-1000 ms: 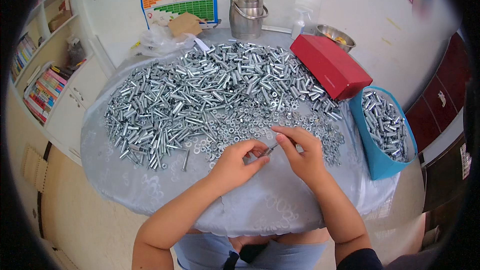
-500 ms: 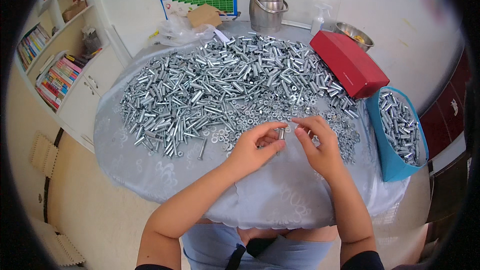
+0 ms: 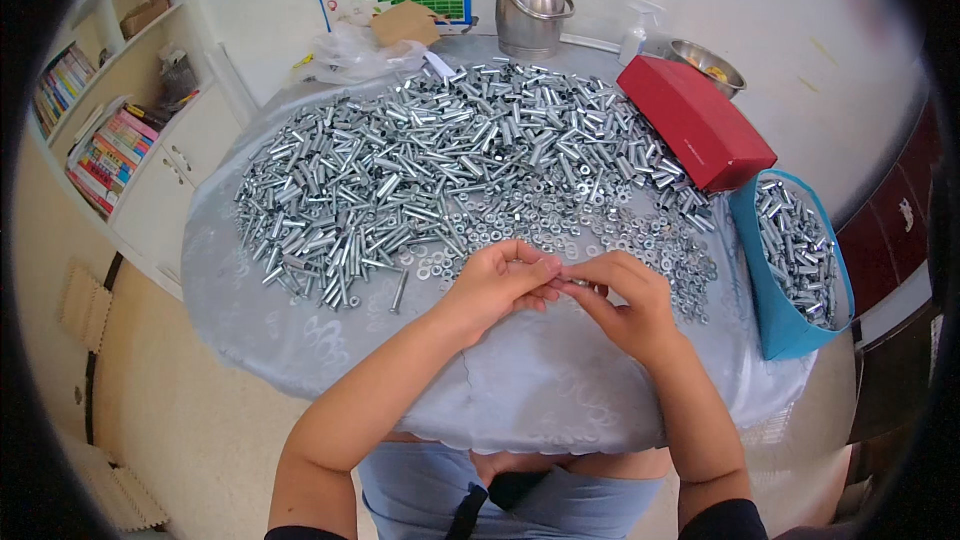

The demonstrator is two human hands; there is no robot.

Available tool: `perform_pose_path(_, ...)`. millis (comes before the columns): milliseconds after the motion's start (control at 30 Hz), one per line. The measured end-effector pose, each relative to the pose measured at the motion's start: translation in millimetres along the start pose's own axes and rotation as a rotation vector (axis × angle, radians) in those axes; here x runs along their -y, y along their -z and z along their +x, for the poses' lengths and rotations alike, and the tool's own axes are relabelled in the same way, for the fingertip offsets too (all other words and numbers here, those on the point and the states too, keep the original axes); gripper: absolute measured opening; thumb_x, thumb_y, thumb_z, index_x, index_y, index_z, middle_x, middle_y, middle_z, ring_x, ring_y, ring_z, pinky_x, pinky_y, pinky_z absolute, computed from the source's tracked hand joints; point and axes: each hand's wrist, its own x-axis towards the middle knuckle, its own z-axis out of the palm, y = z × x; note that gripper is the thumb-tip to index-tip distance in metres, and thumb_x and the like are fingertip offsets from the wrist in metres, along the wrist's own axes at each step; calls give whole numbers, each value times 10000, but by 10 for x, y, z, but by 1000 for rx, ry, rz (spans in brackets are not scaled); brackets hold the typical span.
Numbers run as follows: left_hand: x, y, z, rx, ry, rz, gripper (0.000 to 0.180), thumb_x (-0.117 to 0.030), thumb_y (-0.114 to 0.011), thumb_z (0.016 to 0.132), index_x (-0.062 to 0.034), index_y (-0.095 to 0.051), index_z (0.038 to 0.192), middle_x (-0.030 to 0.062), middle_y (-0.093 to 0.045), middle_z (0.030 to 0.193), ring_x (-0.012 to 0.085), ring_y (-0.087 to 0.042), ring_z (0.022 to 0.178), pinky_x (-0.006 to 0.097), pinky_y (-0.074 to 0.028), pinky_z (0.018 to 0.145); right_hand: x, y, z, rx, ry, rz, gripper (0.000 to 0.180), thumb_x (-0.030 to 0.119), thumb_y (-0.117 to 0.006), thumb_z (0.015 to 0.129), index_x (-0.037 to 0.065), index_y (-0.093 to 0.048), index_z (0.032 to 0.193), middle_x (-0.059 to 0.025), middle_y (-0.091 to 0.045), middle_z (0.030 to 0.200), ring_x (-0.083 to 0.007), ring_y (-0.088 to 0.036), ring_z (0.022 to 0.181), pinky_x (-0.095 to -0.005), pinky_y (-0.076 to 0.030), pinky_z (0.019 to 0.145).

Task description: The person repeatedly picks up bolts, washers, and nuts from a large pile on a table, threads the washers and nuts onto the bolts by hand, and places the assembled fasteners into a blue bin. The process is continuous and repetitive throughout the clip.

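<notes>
Pinching close together, hands (image 3: 500, 285) (image 3: 632, 305) hover near shiny, ring-shaped metal washers (image 3: 535, 223).

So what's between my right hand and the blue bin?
In the head view, loose washers and nuts lie beside your right hand, then grey tablecloth up to the blue bin.

Left hand (image 3: 503, 283) and right hand (image 3: 630, 302) pinch, fingertips close together
</notes>
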Motion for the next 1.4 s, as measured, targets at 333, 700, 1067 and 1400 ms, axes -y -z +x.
perform_pose_path(333,-37,-47,-47,209,175,71,320,-352,-468,925,-45,-532,984,127,-632,865,198,-631,775,289,-501,658,25,39,-7,-133,-372,509,116,57,-668,782,4,-642,883,-75,-642,793,-111,-605,656,-223,-477,576)
perform_pose_path(700,74,-32,20,160,115,89,417,-449,-372,937,-72,-462,782,7,-413,587,145,-471,560,287,-413,573,35,-38,11,-138,-374,435,104,74,-704,757,4,-640,800,-36,-634,749,-71,-561,642,-196,-437,575)
perform_pose_path(1067,44,-247,-17,75,151,129,510,-521,-348,925,-135,-318,592,-32,-260,529,115,-291,467,277,-317,481,3,-8,17,-92,-208,198,133,126,-738,720,44,-657,787,-27,-616,690,-83,-507,556,-218,-387,489)
perform_pose_path(1400,24,-170,-29,97,195,17,532,-521,-325,932,-160,-212,557,-44,-204,503,100,-247,455,258,-276,466,-200,410,0,188,-272,-355,170,193,-689,722,81,-674,851,-83,-592,793,-265,-567,803,-350,-462,700)
